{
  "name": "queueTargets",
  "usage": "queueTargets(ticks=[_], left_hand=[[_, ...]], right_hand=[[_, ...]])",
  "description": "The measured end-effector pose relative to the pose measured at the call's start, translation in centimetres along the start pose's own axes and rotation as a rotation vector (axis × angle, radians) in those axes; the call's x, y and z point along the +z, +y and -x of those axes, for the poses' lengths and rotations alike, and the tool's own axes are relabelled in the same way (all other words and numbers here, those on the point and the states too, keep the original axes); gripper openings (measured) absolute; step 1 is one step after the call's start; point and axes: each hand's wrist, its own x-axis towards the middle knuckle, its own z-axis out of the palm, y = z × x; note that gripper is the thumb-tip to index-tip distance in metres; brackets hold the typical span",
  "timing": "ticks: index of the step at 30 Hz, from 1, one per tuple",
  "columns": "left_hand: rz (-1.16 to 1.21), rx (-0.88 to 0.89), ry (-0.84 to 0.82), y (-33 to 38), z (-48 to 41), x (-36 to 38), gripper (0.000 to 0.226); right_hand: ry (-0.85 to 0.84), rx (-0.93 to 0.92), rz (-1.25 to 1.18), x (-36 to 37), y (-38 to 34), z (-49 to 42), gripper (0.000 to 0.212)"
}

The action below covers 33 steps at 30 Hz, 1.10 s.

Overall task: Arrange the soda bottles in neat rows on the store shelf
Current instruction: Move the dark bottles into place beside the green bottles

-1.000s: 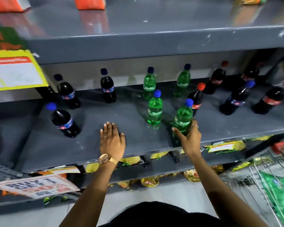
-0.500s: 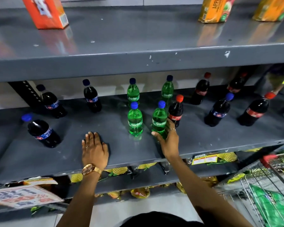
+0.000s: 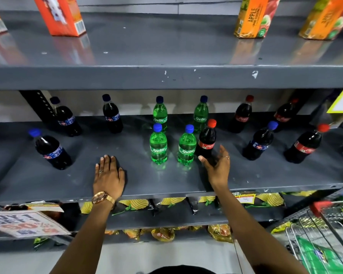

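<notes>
On the grey middle shelf (image 3: 166,184) stand several soda bottles. Two green Sprite bottles (image 3: 158,145) (image 3: 187,147) stand side by side at the front centre, two more green ones (image 3: 160,113) (image 3: 201,113) behind them. A red-capped cola bottle (image 3: 207,141) stands just right of the front pair. My right hand (image 3: 218,167) hovers open in front of that cola bottle, holding nothing. My left hand (image 3: 109,177) lies flat on the shelf, left of the Sprite bottles. Dark blue-capped bottles (image 3: 52,149) (image 3: 112,115) stand to the left.
More cola bottles (image 3: 305,147) (image 3: 242,115) and a blue-capped one (image 3: 260,143) stand scattered at the right. Juice cartons (image 3: 253,16) sit on the shelf above. Snack packs fill the shelf below. A shopping cart (image 3: 325,234) is at the lower right.
My right hand set the green Sprite bottle down beside the other front one and let go, then drew back to the right. My left hand stayed flat on the shelf.
</notes>
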Motion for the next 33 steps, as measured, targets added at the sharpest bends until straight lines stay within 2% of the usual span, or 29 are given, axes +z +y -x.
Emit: queueTargets(ticks=[3, 5, 7, 9, 10, 12, 14, 19, 26, 33], left_hand=[[-0.027, -0.001, -0.007, 0.2, 0.1, 0.1, 0.056], [-0.030, -0.003, -0.009, 0.1, 0.1, 0.2, 0.056], [-0.030, -0.004, -0.007, 0.1, 0.0, 0.2, 0.056], [-0.035, -0.010, -0.012, 0.1, 0.0, 0.2, 0.055], [-0.037, -0.010, -0.012, 0.1, 0.0, 0.2, 0.055], [-0.038, -0.010, -0.013, 0.3, 0.0, 0.2, 0.055], [-0.036, -0.013, -0.013, 0.3, 0.0, 0.2, 0.054], [-0.029, -0.018, -0.021, 0.2, 0.0, 0.1, 0.055], [-0.031, 0.000, -0.018, 0.0, -0.1, 0.2, 0.055], [-0.018, 0.077, -0.077, -0.8, 0.0, -0.2, 0.057]], right_hand=[[-0.012, -0.007, 0.020, -0.1, 0.1, -0.6, 0.080], [0.155, -0.065, 0.009, -0.8, -0.1, -0.7, 0.061], [0.412, -0.111, -0.013, -2.3, 0.1, -1.2, 0.048], [0.616, -0.075, 0.036, -4.1, 0.7, -2.2, 0.058], [0.657, -0.030, 0.071, -4.9, 1.0, -2.8, 0.068], [0.627, 0.069, 0.101, -6.3, 1.5, -4.2, 0.088], [0.535, 0.129, 0.075, -7.0, 2.0, -5.8, 0.095], [0.417, 0.140, 0.073, -8.1, 3.5, -7.8, 0.065], [0.354, 0.101, 0.040, -8.0, 2.9, -2.3, 0.054], [0.146, 0.035, -0.028, -3.0, -0.1, 8.4, 0.044]])
